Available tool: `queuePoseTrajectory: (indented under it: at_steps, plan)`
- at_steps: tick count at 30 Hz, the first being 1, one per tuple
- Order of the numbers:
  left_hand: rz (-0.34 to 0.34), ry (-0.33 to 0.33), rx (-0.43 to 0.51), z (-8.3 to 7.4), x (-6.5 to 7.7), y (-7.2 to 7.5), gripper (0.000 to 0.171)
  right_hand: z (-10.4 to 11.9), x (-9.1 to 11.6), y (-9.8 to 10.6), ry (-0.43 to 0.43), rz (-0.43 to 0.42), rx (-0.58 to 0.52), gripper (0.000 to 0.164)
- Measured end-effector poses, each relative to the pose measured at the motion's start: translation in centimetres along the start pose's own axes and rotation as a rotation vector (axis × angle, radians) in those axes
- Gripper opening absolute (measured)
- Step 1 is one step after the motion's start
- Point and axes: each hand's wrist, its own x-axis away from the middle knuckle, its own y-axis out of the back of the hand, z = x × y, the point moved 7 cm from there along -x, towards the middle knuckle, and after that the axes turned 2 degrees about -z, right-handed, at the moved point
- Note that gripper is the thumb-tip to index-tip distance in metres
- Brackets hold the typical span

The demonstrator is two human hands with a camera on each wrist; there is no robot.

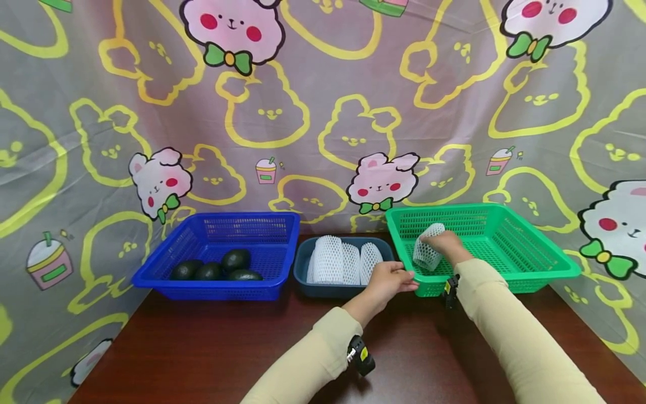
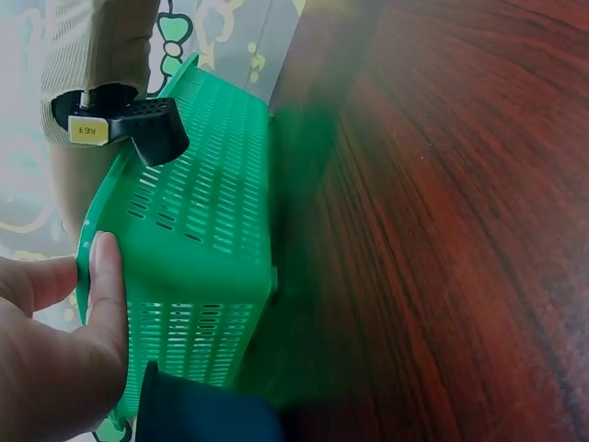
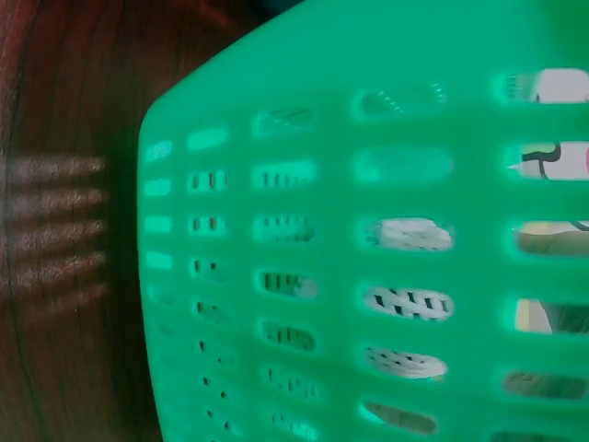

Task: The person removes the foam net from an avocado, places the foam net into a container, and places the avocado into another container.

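Note:
My right hand (image 1: 446, 246) reaches over the near rim of the green basket (image 1: 547, 275) and holds a white foam net sleeve (image 1: 428, 255) inside it, toward the left side. Whatever the sleeve may contain is hidden. At the basket's near left corner, my left hand (image 1: 386, 280) pinches the rim; in the left wrist view its thumb (image 2: 46, 281) and a finger lie on either side of that edge. The right wrist view is filled by the slotted basket wall (image 3: 322, 203), with bits of white netting (image 3: 405, 304) showing through the slots.
Left of the green basket, a dark blue-grey tray (image 1: 323, 290) holds several white foam net sleeves (image 1: 329, 261). Farther left stands a blue basket (image 1: 212, 292) with several dark avocados (image 1: 236, 260). All sit on a brown wooden table (image 1: 212, 348) before a patterned cloth (image 1: 313, 84).

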Motion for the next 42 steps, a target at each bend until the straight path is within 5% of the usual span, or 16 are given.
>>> queuePoseTrajectory:
  at_steps: [6, 15, 42]
  plan:
    - [0.003, 0.005, -0.024, 0.1, -0.2, -0.1, 0.026, 0.1, 0.0, -0.1, 0.056, -0.022, 0.081, 0.075]
    - [0.042, 0.026, -0.025, 0.1, -0.4, -0.1, 0.031, 0.5, -0.2, -0.7, 0.08, -0.007, 0.205, 0.07]
    - [0.079, 0.018, 0.0, -0.2, -0.5, -0.3, 0.011, -0.7, -0.6, -1.7, -0.021, 0.075, -0.007, 0.078]
